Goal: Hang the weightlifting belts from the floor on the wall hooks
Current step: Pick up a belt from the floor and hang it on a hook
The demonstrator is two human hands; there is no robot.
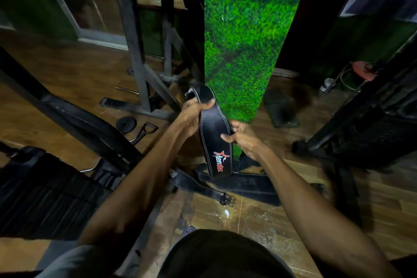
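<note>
I hold a black leather weightlifting belt [214,133] with white stitching and a red-and-white star logo, raised in front of the green grass-patterned wall panel [246,36]. My left hand [195,113] grips its upper narrow part, thumb over the edge. On the right edge of its wide middle my right hand [241,137] pinches it. Two more black belts lie on the wooden floor below: one with a metal buckle [203,187] and a wider one [250,184]. No wall hooks are visible.
A black metal gym frame [137,56] stands at the left with a small weight plate [126,124] and a cable handle [144,131] at its foot. A weight stack [38,196] sits at the lower left. Another machine [370,115] fills the right side.
</note>
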